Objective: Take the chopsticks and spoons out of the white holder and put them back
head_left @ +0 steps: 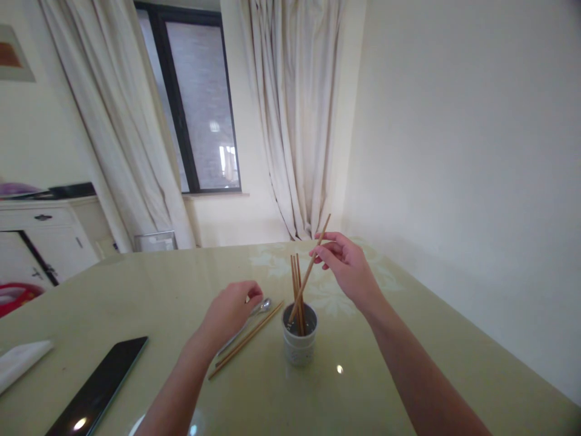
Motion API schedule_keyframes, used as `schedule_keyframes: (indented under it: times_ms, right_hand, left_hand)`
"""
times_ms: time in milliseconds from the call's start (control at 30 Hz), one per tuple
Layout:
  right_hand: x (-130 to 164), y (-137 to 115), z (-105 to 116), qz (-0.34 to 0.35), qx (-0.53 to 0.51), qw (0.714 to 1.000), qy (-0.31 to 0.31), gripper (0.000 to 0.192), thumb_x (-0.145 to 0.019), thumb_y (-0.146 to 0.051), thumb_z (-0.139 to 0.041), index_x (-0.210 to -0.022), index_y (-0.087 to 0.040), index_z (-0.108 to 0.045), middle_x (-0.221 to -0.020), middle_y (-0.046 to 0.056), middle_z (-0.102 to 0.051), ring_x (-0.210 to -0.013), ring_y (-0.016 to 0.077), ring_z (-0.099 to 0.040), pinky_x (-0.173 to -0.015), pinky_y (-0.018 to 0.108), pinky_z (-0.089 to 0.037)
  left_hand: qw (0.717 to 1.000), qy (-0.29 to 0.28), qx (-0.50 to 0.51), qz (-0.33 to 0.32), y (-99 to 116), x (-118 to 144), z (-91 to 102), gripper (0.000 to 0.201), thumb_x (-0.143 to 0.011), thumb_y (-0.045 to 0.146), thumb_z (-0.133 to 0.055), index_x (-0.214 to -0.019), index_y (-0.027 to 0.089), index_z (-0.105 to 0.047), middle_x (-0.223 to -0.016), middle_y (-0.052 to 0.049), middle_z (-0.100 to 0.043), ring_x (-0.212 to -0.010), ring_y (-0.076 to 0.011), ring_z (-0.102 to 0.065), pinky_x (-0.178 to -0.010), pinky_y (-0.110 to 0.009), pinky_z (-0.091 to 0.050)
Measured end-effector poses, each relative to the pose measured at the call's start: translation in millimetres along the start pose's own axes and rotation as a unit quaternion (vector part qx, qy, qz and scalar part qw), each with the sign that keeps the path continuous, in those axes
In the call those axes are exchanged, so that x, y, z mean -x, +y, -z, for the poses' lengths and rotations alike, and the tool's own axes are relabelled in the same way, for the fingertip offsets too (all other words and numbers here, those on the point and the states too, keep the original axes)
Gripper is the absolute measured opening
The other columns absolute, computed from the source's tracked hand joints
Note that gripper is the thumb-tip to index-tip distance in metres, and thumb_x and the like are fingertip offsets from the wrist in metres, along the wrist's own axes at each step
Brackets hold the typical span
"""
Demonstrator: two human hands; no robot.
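Right hand (347, 263) pinching one wooden chopstick (311, 269) near its top, tilted, lower end inside the white holder cup (299, 348) on the table (408, 363) beside other upright chopsticks (296, 284). Left hand (231, 312) curled over a metal spoon (261, 307); grip unclear. Loose chopsticks (245, 341) lying just beside.

Pale green glossy table (149, 290) with faint floral print. Near its middle: white ceramic cup (299, 348); just left, loose wooden chopsticks (245, 342) and a metal spoon (261, 306). Near edge, left: black flat tablet (102, 384); white folded napkin (20, 360) at the left edge.
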State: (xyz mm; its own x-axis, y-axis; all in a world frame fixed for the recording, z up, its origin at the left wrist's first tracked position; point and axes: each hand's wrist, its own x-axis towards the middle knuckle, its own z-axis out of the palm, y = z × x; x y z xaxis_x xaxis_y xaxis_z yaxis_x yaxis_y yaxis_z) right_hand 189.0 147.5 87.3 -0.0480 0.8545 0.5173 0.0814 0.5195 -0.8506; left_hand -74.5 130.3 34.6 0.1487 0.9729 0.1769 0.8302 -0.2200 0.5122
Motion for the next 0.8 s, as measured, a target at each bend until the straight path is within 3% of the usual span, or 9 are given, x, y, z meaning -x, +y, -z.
schedule_keyframes:
  times_ms: [100, 200, 467, 800]
  right_hand:
    - [-5, 17, 5, -0.028, 0.06, 0.997, -0.031, 0.024, -0.09, -0.033, -0.063, -0.108, -0.018, -0.066, -0.085, 0.006, -0.078, -0.074, 0.019, -0.072, -0.067, 0.031, -0.054]
    - [-6, 32, 1, -0.049, 0.126, 0.988, -0.071, 0.018, -0.091, -0.028, -0.06, -0.104, -0.018, -0.067, -0.084, 0.006, -0.078, -0.073, 0.0188, -0.073, -0.07, 0.032, -0.054]
    - [0, 39, -10, -0.064, 0.239, 0.959, -0.138, 0.013, -0.093, -0.021, -0.059, -0.093, -0.017, -0.072, -0.081, 0.005, -0.079, -0.073, 0.0191, -0.074, -0.073, 0.031, -0.053]
    - [2, 38, -9, -0.09, 0.253, 0.945, -0.188, 0.019, -0.096, -0.025, -0.058, -0.092, -0.016, -0.075, -0.081, 0.007, -0.08, -0.071, 0.0202, -0.075, -0.07, 0.031, -0.053]
  left_hand:
    - [0.989, -0.076, -0.118, 0.037, -15, -1, -16.7, 0.013, -0.089, 0.022, -0.063, -0.086, 0.022, -0.076, -0.096, -0.009, -0.079, -0.093, -0.0266, -0.071, -0.074, -0.031, -0.041]
    - [0.976, -0.12, -0.169, 0.063, -18, 0, -31.1, 0.015, -0.085, 0.017, -0.062, -0.088, 0.021, -0.076, -0.099, -0.012, -0.079, -0.093, -0.0295, -0.072, -0.071, -0.032, -0.041]
    - [0.978, -0.116, -0.167, 0.053, -31, 0, -50.4, 0.018, -0.079, 0.013, -0.063, -0.092, 0.021, -0.074, -0.103, -0.011, -0.077, -0.095, -0.0278, -0.071, -0.069, -0.031, -0.04]
    - [0.975, -0.131, -0.173, 0.055, -34, -2, -55.5, 0.016, -0.079, 0.017, -0.064, -0.09, 0.02, -0.075, -0.102, -0.013, -0.075, -0.095, -0.0304, -0.072, -0.07, -0.032, -0.043]
